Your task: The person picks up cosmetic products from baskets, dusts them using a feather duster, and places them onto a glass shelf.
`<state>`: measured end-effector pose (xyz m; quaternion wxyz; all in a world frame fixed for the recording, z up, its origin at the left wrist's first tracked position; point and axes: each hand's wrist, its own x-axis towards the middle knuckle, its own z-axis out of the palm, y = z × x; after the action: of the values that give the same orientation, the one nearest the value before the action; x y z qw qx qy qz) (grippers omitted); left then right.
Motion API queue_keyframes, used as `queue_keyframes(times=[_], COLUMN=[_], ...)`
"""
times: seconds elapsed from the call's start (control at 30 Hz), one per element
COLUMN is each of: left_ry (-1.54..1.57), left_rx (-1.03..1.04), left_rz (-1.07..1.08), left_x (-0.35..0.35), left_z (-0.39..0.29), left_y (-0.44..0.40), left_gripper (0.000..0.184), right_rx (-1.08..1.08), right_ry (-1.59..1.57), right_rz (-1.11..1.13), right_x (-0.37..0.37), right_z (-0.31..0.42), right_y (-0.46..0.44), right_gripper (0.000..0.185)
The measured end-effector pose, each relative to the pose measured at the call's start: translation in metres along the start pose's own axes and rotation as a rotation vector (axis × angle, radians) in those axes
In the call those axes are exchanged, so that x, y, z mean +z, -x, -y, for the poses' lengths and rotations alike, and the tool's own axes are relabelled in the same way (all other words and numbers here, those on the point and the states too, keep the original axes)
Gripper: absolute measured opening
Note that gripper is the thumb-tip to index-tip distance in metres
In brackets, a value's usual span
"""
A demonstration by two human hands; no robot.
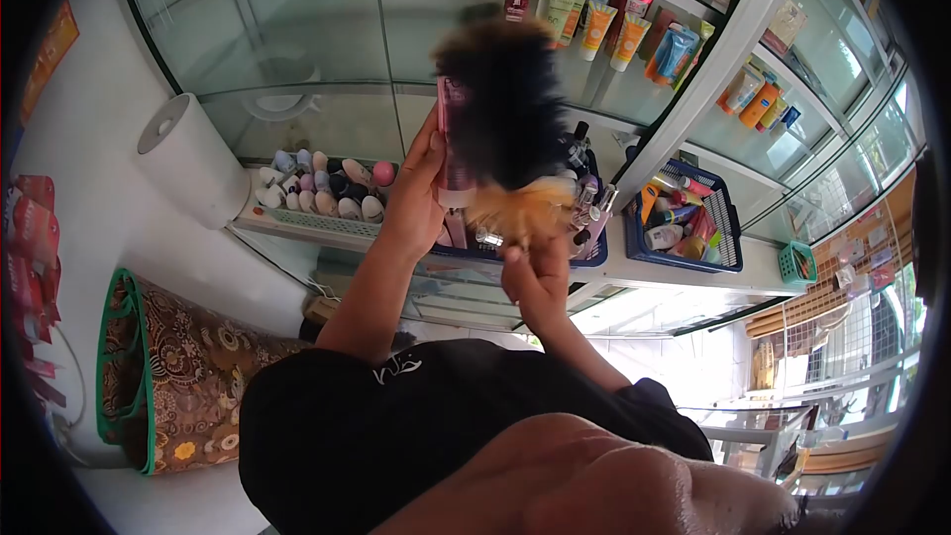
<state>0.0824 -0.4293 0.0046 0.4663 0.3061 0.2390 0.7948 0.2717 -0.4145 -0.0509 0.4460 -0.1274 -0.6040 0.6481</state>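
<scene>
A fluffy duster (510, 109), black with orange-yellow tufts, is raised in front of the glass cabinet and blurred by motion. My right hand (540, 277) is closed round its lower end, below the yellow tuft. To the left of the duster, my left hand (416, 188) grips a pink bottle or tube (457, 154), held upright and partly hidden by the feathers. Behind both hands lies a blue basket (592, 260) of bottles, largely covered by the duster and my right hand.
A long tray (327, 221) of rounded bottles stands left on the shelf, beside a white cylinder (188, 159). Another blue basket (684, 263) of tubes and a small green basket (795, 266) are right. Tubes (596, 28) line the glass shelf. A patterned bag (198, 376) is lower left.
</scene>
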Motion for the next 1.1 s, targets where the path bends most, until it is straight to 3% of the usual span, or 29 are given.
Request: queue_keyframes(times=[0.03, 0.07, 0.13, 0.17, 0.3, 0.37, 0.4, 0.5, 0.6, 0.67, 0.73, 0.77, 0.8, 0.87, 0.97, 1.0, 1.03, 1.1], left_ry=[0.087, -0.176, -0.337, -0.236, -0.020, 0.122, 0.077, 0.001, 0.041, -0.885, 0.167, -0.093, -0.062, 0.059, 0.330, 0.182, 0.034, 0.094], left_rx=[-0.005, -0.013, -0.039, -0.059, -0.106, -0.108, -0.072, -0.063, -0.015, 0.288, -0.223, -0.171, -0.172, -0.155, -0.111, -0.084, -0.059, -0.161], left_rz=[-0.042, 0.004, 0.069, 0.086, 0.108, -0.004, 0.045, 0.124, 0.110, 0.353, 0.201, 0.165, 0.210, 0.268, 0.289, 0.207, 0.126, 0.181], left_x=[-0.004, -0.004, -0.007, -0.007, -0.035, -0.033, -0.022, -0.010, -0.006, -0.022, -0.022, -0.013, -0.017, -0.026, -0.029, -0.023, -0.013, -0.005], left_z=[0.003, 0.005, -0.001, -0.009, 0.010, 0.009, 0.002, -0.001, 0.008, 0.016, 0.011, 0.003, 0.005, 0.013, 0.028, 0.022, 0.011, 0.002], left_y=[-0.004, -0.012, -0.017, -0.014, -0.019, -0.015, -0.014, -0.014, -0.024, -0.037, -0.040, -0.038, -0.042, -0.048, -0.043, -0.040, -0.036, -0.029], left_gripper=[0.050, 0.048, 0.046, 0.047, 0.046, 0.044, 0.047, 0.054, 0.054, 0.056, 0.056, 0.071, 0.070, 0.066, 0.057, 0.057, 0.056, 0.053], right_rx=[-0.013, -0.027, -0.076, -0.098, -0.091, 0.028, 0.088, -0.057, 0.033, 0.151, -0.028, -0.025, -0.030, -0.113, -0.038, 0.020, -0.072, -0.143], right_ry=[0.012, 0.023, 0.208, 0.303, 0.313, 0.043, -0.094, -0.216, -0.173, -0.131, 0.073, 0.194, 0.314, 0.309, -0.020, -0.181, -0.241, -0.252], right_rz=[0.091, 0.181, 0.309, 0.371, 0.167, -0.026, -0.124, -0.312, -0.161, -0.018, 0.168, 0.242, 0.316, 0.213, -0.077, -0.199, -0.295, -0.351], right_x=[0.004, 0.008, 0.013, 0.014, 0.012, 0.008, 0.009, 0.015, 0.014, 0.008, 0.010, 0.007, 0.003, 0.004, 0.007, 0.009, 0.010, 0.005], right_z=[-0.006, -0.012, -0.014, -0.014, -0.029, -0.022, -0.017, -0.012, -0.018, -0.029, -0.038, -0.036, -0.034, -0.037, -0.031, -0.027, -0.027, -0.029], right_y=[0.002, 0.003, 0.002, 0.002, 0.007, 0.007, 0.006, -0.005, 0.004, 0.018, 0.015, 0.015, 0.016, 0.012, 0.010, 0.009, 0.003, 0.000], right_gripper=[0.043, 0.044, 0.044, 0.045, 0.042, 0.043, 0.043, 0.044, 0.043, 0.042, 0.041, 0.039, 0.038, 0.039, 0.042, 0.043, 0.043, 0.041])
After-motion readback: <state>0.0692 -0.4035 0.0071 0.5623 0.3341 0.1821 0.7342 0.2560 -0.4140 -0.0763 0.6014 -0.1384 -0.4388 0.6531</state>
